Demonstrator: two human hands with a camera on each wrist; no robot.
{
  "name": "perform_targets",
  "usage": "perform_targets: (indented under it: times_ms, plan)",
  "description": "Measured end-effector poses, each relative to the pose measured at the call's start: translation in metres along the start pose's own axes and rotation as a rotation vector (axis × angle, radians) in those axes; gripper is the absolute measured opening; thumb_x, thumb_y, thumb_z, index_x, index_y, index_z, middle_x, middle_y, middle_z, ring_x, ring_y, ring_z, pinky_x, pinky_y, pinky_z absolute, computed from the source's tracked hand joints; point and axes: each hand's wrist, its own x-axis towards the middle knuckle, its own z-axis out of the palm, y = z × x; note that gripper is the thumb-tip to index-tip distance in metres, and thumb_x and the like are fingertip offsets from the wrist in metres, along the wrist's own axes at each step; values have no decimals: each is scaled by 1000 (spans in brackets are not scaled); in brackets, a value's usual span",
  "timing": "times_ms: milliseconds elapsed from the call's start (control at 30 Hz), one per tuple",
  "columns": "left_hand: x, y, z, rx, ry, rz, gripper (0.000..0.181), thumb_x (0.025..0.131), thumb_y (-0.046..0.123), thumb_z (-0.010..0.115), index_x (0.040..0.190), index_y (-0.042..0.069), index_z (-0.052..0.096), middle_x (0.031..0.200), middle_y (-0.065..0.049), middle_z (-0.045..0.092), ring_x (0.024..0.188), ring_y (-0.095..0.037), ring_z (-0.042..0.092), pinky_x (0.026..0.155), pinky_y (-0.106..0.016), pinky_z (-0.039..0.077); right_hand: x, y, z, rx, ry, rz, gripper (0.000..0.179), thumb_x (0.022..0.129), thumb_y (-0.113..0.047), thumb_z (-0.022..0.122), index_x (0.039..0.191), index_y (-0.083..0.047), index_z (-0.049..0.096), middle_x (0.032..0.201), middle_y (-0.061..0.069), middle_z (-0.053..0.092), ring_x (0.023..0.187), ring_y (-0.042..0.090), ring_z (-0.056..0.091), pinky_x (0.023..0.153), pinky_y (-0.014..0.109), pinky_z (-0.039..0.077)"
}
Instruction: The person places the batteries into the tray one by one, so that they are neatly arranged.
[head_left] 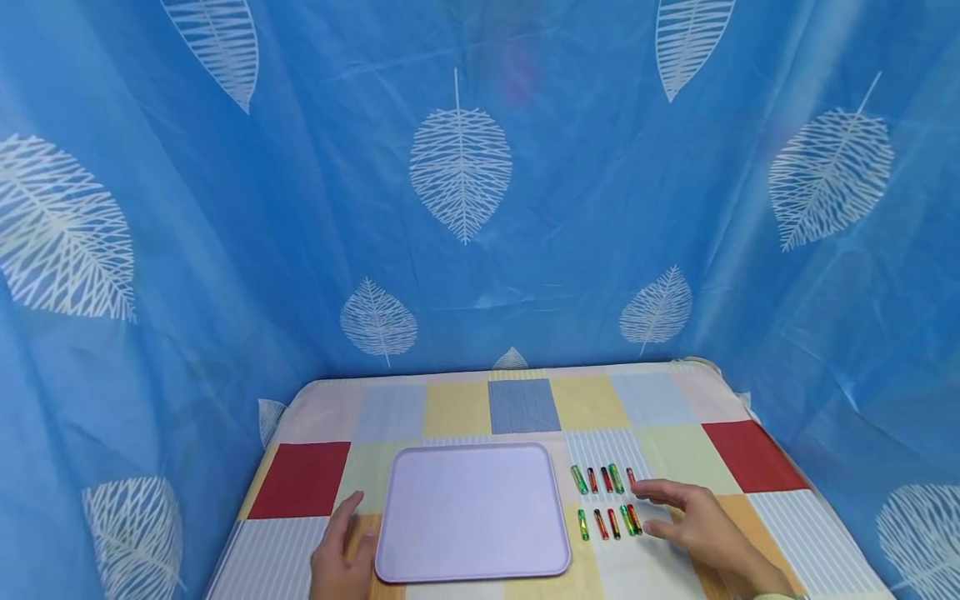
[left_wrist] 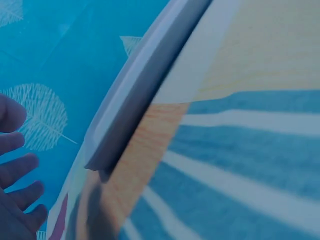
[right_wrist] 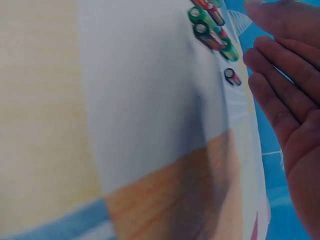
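Observation:
Several small batteries, some green and some red and black, lie in two rows on the patchwork cloth; a green battery (head_left: 579, 479) stands at the left end of the far row. Beside the right end of these rows is my right hand (head_left: 697, 521), thumb and fingers spread apart and nothing held. Its index fingertip is close to a red battery (head_left: 631, 477); I cannot tell whether they touch. A pale lavender tray (head_left: 472, 575) lies flat to the left of the batteries. Just left of the tray, my left hand (head_left: 341, 554) is held with fingers extended, holding nothing.
The patchwork tablecloth (head_left: 300, 479) covers the table. Blue curtains (head_left: 555, 208) with white leaf prints hang behind it and on both sides. In the left wrist view the tray's raised rim (left_wrist: 135, 85) shows above the cloth.

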Motion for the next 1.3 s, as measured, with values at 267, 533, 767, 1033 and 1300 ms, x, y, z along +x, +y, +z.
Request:
perform_targets:
  times_ms: [267, 533, 767, 1033, 1300]
  plan:
    - [-8, -11, 8, 69, -62, 97, 59, 81, -11, 75, 139, 0, 69, 138, -27, 71, 135, -46, 57, 115, 6, 17, -2, 10, 12, -36, -3, -121, 51, 86, -16, 92, 135, -12, 77, 136, 8, 77, 122, -1, 68, 100, 11, 54]
    - [-11, -25, 7, 120, -240, 117, 62, 81, -8, 70, 143, -7, 62, 145, -32, 64, 134, -60, 51, 109, 7, 3, -1, 13, 17, -99, 29, -90, 49, 84, -13, 92, 132, -14, 79, 132, 5, 79, 122, -1, 66, 97, 14, 57]
    - [-15, -38, 11, 244, -263, 175, 63, 76, -3, 74, 139, -5, 68, 143, -27, 67, 132, -52, 51, 111, -38, 37, 0, 13, 21, -71, 3, -4, 48, 85, -6, 88, 132, -12, 79, 130, 5, 79, 120, 2, 66, 91, 17, 59]
    - [-13, -32, 6, 225, -358, 74, 63, 81, -3, 70, 144, -6, 64, 148, -29, 63, 138, -55, 47, 109, -74, 45, 0, 10, 22, -78, 21, 26, 48, 84, -4, 88, 129, -15, 80, 131, 5, 78, 122, 12, 70, 89, 19, 61]
    - [-16, -30, 9, 233, -300, 105, 65, 77, -5, 73, 142, -4, 65, 145, -28, 65, 136, -54, 48, 105, -75, 44, 3, -4, 20, -28, 64, 135, 51, 86, -1, 86, 135, -12, 78, 137, 7, 75, 128, 27, 68, 101, 38, 65]
